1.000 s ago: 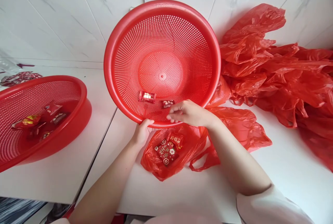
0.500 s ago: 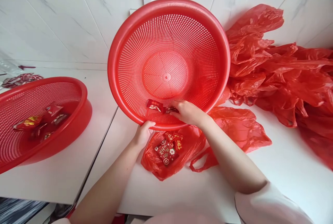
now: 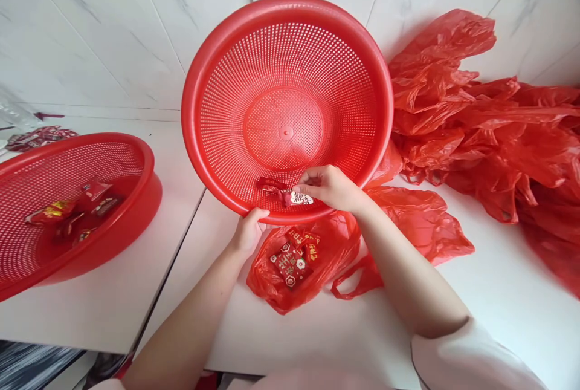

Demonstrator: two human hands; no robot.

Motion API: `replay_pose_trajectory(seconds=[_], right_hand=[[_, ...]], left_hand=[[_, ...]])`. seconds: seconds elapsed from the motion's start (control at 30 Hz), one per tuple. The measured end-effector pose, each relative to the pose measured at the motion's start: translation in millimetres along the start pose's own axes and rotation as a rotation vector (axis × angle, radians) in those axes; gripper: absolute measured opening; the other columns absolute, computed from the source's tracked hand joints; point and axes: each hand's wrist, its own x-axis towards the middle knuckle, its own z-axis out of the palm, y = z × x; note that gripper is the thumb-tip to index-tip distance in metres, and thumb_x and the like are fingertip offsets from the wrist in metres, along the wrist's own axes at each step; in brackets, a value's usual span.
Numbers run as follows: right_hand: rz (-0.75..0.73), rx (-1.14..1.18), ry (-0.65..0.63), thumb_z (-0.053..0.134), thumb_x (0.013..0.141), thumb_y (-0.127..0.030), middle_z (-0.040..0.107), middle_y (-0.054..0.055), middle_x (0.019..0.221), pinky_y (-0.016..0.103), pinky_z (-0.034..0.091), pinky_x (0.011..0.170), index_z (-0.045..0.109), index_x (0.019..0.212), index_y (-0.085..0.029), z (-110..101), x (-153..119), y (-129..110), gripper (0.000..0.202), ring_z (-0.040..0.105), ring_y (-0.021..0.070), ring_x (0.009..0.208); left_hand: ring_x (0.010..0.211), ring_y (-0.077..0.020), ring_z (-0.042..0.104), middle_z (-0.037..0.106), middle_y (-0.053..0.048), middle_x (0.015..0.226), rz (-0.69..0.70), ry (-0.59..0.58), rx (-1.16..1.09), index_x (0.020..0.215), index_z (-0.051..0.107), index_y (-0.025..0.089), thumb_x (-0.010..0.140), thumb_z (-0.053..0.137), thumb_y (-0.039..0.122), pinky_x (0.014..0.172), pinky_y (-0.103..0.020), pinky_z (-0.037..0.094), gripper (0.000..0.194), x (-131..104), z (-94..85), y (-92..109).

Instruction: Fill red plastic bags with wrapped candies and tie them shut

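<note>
A big red plastic basket [image 3: 290, 63] with perforated walls is tilted toward me, its near rim over an open red plastic bag [image 3: 272, 287]. My left hand [image 3: 249, 230] grips that near rim, thumb on top. Inside, my right hand [image 3: 328, 187] is closed, thumb and fingertips pinching at a small snack packet [image 3: 301, 198] with a white label; part of it is hidden by the fingers. Beside it on the basket wall lies another small red packet [image 3: 270, 184]. A dark red, flower-printed packet [image 3: 290, 264] and others with gold lettering sit in the bag.
At left stands a second red basket [image 3: 149, 190] holding several packets [image 3: 93, 193]. Crumpled red plastic bags [image 3: 489, 130] heap along the right against the tiled wall [image 3: 104, 27]. A flat red bag [image 3: 421, 221] lies by my right forearm. A seam [image 3: 181, 245] crosses the white tabletop.
My right hand has shifted slightly up in the basket, and a packet's white label now shows under its fingers. The tilted basket has moved a little left.
</note>
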Motion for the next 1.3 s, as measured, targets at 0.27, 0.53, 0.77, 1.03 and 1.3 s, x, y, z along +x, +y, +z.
replay_pose_trajectory(seconds=[0.27,0.53,0.77,1.03,1.3], right_hand=[[-0.009,0.05,-0.028,0.065,0.08,-0.044,0.066,0.002,0.072,0.024,0.042,0.061,0.068,0.084,-0.015,2.3,0.0,1.5,0.029,0.056,0.0117,0.063],[-0.011,0.016,-0.038,0.064,0.081,-0.045,0.067,0.002,0.072,0.024,0.042,0.061,0.069,0.085,-0.016,1.8,0.0,1.0,0.03,0.057,0.0121,0.062],[-0.055,-0.016,-0.145,0.062,0.083,-0.043,0.067,0.002,0.072,0.023,0.041,0.063,0.069,0.086,-0.015,-1.8,-1.6,-3.4,0.029,0.056,0.011,0.064],[-0.148,-0.121,-0.395,0.061,0.084,-0.029,0.07,0.002,0.076,0.022,0.041,0.061,0.069,0.085,-0.016,-6.5,-10.6,-27.5,0.015,0.059,0.0109,0.064],[0.02,-0.464,-0.478,0.063,0.079,-0.026,0.068,0.004,0.067,0.025,0.033,0.051,0.069,0.071,-0.018,0.2,-18.3,-32.1,0.013,0.056,0.0129,0.056]], left_hand=[[0.097,-0.0282,0.066,0.072,-0.009,0.097,-0.001,0.026,0.018,0.1,0.069,0.011,0.072,0.059,0.022,0.08,-0.039,0.055,0.032,0.2,-1.0,-0.2],[0.097,-0.0281,0.066,0.073,-0.008,0.094,0.032,0.03,0.025,0.092,0.07,0.013,0.072,0.058,0.022,0.081,-0.039,0.054,0.025,-1.1,1.5,-0.3],[0.094,-0.0272,0.067,0.072,-0.008,0.097,0.025,0.045,0.001,0.096,0.07,0.013,0.069,0.059,0.022,0.085,-0.04,0.052,0.031,1.0,2.9,-1.1],[0.091,-0.0267,0.067,0.073,-0.007,0.084,0.067,0.113,0.007,0.08,0.071,0.012,0.068,0.059,0.023,0.085,-0.039,0.052,0.021,1.1,4.0,2.3],[0.088,-0.0285,0.068,0.072,-0.008,0.079,0.056,0.135,-0.01,0.074,0.07,0.012,0.067,0.058,0.023,0.079,-0.04,0.054,0.018,1.6,4.8,4.3]])
